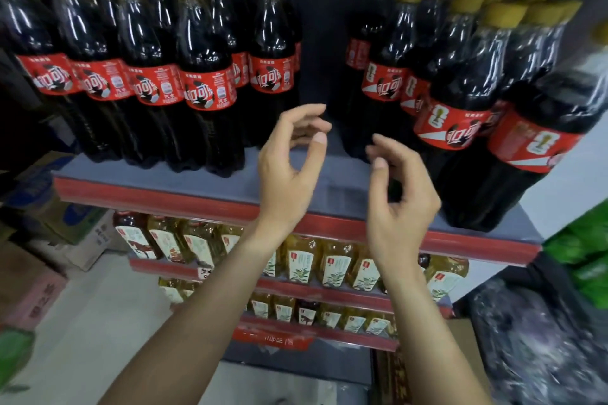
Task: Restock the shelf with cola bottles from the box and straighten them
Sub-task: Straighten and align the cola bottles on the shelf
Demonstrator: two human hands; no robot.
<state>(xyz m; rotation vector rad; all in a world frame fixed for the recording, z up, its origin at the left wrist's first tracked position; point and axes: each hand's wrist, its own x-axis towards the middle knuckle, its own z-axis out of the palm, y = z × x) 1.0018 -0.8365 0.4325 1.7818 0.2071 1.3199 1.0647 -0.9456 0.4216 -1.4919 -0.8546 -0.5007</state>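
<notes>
Before the shelf (204,189) gap, our hands, left (289,164) and right (399,204), hover apart, loosely curled, empty; full cola bottles (207,76) look heavy, slick, so grip mid-body.

The grey shelf (210,171) with a red front strip carries cola bottles (210,76) standing upright in rows on its left part and more of them on its right, with a bare gap between the groups. Shelves below (329,293) hold rows of yellow drink bottles (335,266). Cardboard boxes (82,233) sit on the floor at left.
</notes>
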